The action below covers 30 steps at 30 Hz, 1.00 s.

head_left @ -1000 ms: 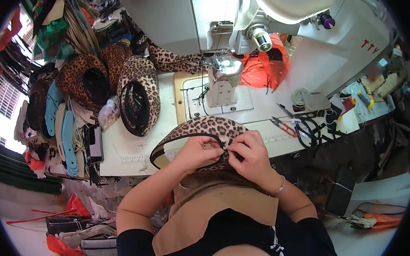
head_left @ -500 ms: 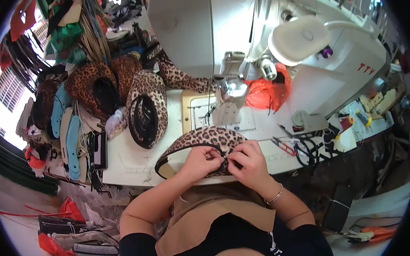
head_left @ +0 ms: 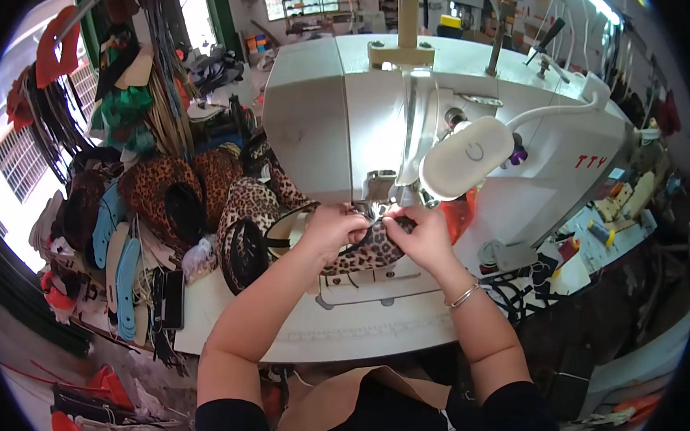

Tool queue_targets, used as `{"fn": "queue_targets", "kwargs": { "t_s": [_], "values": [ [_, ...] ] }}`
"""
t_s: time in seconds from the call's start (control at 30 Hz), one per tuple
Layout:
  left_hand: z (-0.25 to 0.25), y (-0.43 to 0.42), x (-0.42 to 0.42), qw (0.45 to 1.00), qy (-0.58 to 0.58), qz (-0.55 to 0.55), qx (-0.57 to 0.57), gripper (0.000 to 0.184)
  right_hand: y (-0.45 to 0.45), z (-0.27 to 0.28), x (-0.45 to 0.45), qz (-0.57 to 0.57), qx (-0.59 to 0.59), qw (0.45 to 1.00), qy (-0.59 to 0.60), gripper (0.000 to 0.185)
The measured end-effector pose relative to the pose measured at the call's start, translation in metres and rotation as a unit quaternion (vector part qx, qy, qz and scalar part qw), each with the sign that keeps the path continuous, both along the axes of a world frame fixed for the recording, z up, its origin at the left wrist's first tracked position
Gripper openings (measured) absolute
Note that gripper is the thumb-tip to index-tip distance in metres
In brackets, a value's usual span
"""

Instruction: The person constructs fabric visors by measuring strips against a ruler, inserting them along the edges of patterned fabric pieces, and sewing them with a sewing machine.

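My left hand (head_left: pixel 331 230) pinches the near edge of a curved leopard-print fabric piece (head_left: pixel 372 255) with black edging and a pale lining. On the other side my right hand (head_left: pixel 425 235) has its thumb and fingers closed on the same piece. Both hands sit close together, right at the presser-foot area of the sewing machine (head_left: pixel 549 169). The fabric lies over the machine bed there, and its held edge is partly hidden by my fingers. Whether the needle is in the cloth cannot be seen.
A white lamp (head_left: pixel 467 158) hangs just above my right hand. To the left are stuffed-looking leopard-print pieces (head_left: pixel 243 201) and blue shaped pieces (head_left: pixel 124 281). Black straps (head_left: pixel 518 293) lie at the right of the table (head_left: pixel 337 337). Behind the right hand is a red plastic bag (head_left: pixel 460 215).
Both hands have carried the leopard-print piece forward from the table's front edge to under the machine head. My view has tilted up, showing more of the room behind the machine.
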<state>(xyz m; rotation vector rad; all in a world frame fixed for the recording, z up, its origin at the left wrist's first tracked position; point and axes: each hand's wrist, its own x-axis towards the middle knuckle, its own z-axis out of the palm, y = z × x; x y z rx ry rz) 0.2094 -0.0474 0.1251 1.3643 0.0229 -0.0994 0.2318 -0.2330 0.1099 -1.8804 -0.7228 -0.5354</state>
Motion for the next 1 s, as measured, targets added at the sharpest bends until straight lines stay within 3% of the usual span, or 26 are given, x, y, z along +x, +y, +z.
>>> {"fn": "queue_targets", "kwargs": {
  "t_s": [0.07,0.2,0.4,0.5,0.67,0.73,0.8,0.9,1.0],
  "values": [
    [0.001,0.004,0.010,0.999,-0.013,-0.006,0.032,0.034,0.000,0.009,0.003,0.005,-0.001,0.998,0.056,0.014],
    [0.000,0.003,0.011,0.999,0.009,0.029,0.014,0.028,0.002,0.004,0.012,0.007,-0.007,1.000,0.004,0.014],
    [0.001,0.003,0.009,1.000,0.014,0.024,-0.009,0.031,0.001,0.008,0.008,0.026,0.011,0.998,0.052,0.017],
    [0.001,0.002,0.009,0.999,0.007,0.036,-0.020,0.028,-0.007,0.009,0.003,0.030,-0.019,0.999,0.016,0.016],
    [-0.002,0.003,0.010,0.999,0.003,0.028,-0.016,0.026,-0.076,0.002,-0.015,-0.153,-0.037,0.968,-0.197,0.014],
    [-0.002,0.004,0.011,1.000,0.001,0.021,-0.001,0.026,-0.129,-0.031,-0.008,-0.277,-0.065,0.939,-0.191,0.012],
    [-0.004,0.007,0.015,1.000,0.012,0.010,0.020,0.031,-0.173,-0.056,-0.014,-0.369,-0.132,0.914,-0.102,0.009],
    [-0.002,0.005,0.014,0.999,0.013,0.030,0.028,0.031,-0.200,-0.089,-0.026,-0.373,-0.106,0.919,-0.065,0.010],
    [-0.005,0.005,0.014,0.999,0.000,0.043,0.026,0.029,-0.194,-0.103,-0.027,-0.386,-0.093,0.911,-0.111,0.010]
  ]
}}
